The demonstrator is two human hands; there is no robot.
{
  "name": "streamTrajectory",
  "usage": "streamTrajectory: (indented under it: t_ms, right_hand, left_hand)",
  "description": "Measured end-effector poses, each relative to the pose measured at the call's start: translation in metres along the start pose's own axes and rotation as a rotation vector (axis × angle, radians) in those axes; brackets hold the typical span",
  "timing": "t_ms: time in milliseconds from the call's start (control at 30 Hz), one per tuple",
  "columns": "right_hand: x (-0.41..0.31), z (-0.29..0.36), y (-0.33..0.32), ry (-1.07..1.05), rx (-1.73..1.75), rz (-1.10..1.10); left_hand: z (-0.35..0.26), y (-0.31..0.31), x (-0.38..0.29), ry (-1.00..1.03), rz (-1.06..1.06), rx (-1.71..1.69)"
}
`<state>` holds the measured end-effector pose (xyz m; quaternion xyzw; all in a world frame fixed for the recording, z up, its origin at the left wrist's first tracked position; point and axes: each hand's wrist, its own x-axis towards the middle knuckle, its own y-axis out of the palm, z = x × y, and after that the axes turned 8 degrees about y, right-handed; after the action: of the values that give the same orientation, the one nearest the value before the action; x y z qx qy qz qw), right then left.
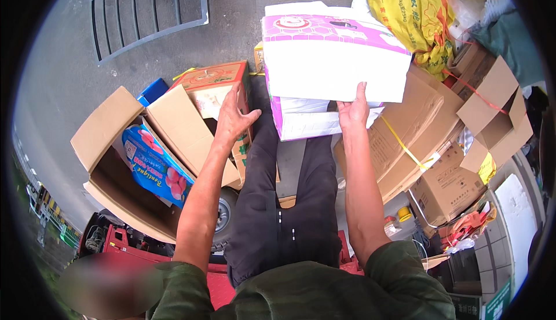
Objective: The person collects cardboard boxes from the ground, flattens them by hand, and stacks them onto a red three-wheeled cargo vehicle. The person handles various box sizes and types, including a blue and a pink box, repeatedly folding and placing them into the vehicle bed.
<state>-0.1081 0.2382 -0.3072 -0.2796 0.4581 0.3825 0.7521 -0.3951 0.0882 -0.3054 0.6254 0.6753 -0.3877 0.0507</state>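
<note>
A white and purple printed cardboard box (pixel 334 70) is in front of me, above my legs, with loose flaps on its near side. My right hand (pixel 355 109) grips the near edge of its white panel, thumb on top and fingers beneath. My left hand (pixel 236 116) is apart from that box, fingers spread and holding nothing. It is over a brown carton with red and green print (pixel 217 76). Left of it stands an open brown carton (pixel 106 172) with a blue printed package (pixel 154 163) inside.
Flattened cardboard (pixel 386 159) with a yellow strap leans at the right, beside an open carton (pixel 499 116) and a closed one (pixel 451 185). A yellow woven sack (pixel 410 16) is at the upper right. A metal rack (pixel 147 11) lies at the upper left. A wheel (pixel 223 215) is near my left leg.
</note>
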Motion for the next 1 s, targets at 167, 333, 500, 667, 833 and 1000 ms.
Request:
streamTrajectory:
  t_ms: [167,333,500,667,833,1000]
  right_hand:
    - [-0.112,0.08,-0.072,0.04,0.107,0.068]
    - [-0.23,0.109,-0.113,0.077,0.283,0.062]
    - [-0.309,0.127,-0.165,0.108,0.296,0.288]
    - [-0.367,0.143,-0.163,0.13,0.417,0.354]
    - [-0.413,0.12,-0.139,-0.024,0.611,0.489]
    - [-0.429,0.131,-0.165,0.052,0.67,0.45]
  left_hand:
    - [-0.143,-0.02,-0.032,0.08,0.213,-0.38]
    - [-0.24,-0.056,-0.072,0.332,0.231,-0.308]
    - [-0.32,-0.116,-0.077,0.389,0.375,-0.575]
    - [-0.405,-0.13,-0.124,0.397,0.505,-0.482]
    - [-0.432,-0.084,-0.165,0.423,0.342,-0.317]
    - [-0.467,-0.064,-0.182,0.459,0.224,-0.146]
